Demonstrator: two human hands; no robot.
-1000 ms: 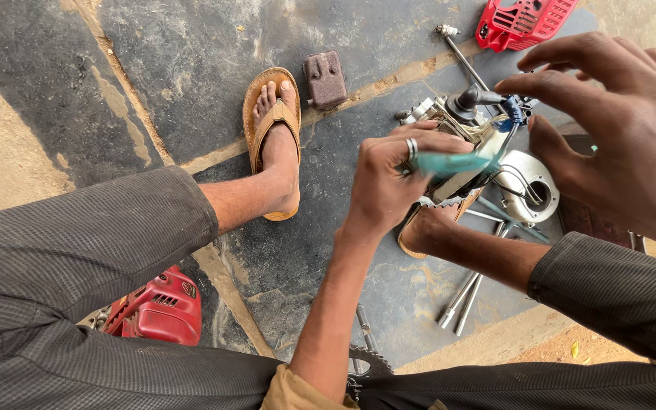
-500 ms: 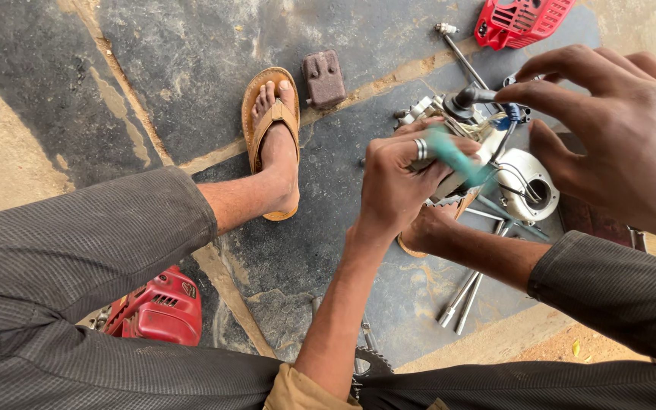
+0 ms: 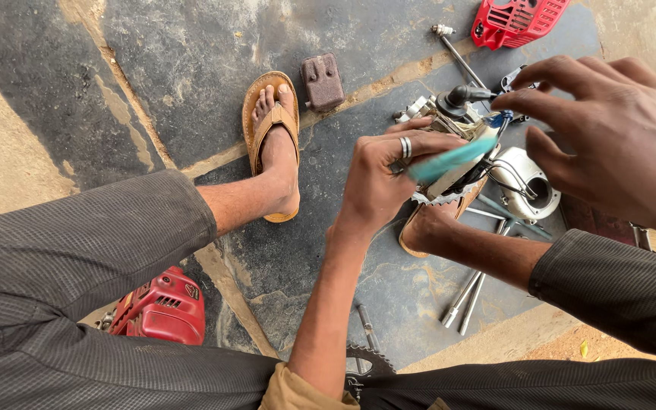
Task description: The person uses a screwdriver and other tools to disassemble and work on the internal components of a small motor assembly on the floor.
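Your left hand [image 3: 385, 178], a ring on one finger, is closed around a teal-handled tool [image 3: 449, 158] whose handle slants up to the right, its working end lost among the parts of a small engine assembly [image 3: 465, 144] on the ground. Your right hand [image 3: 616, 144] hangs over the far right side of that assembly with the fingers spread and curled; thumb and forefinger come together near a black cap [image 3: 461, 96] at the top of it, but you cannot tell whether they actually grip anything.

Just right of the assembly lies a round silver metal housing [image 3: 529, 182] with black wires looping over it. Your right foot, in a tan sandal [image 3: 411, 239], sits just below the assembly; your left foot in a matching sandal [image 3: 267, 114] lies well to the left.

Farther out: a small brown block [image 3: 322, 81] beside the left sandal's toe, a red plastic cover [image 3: 516, 21] at the far right, a long metal rod [image 3: 457, 53] next to it, two steel rods [image 3: 465, 300] nearer you, a toothed sprocket [image 3: 366, 364] by your elbow, and a red engine cover [image 3: 157, 307] near left beneath your knee. All of it rests on dark stone paving [image 3: 191, 61].
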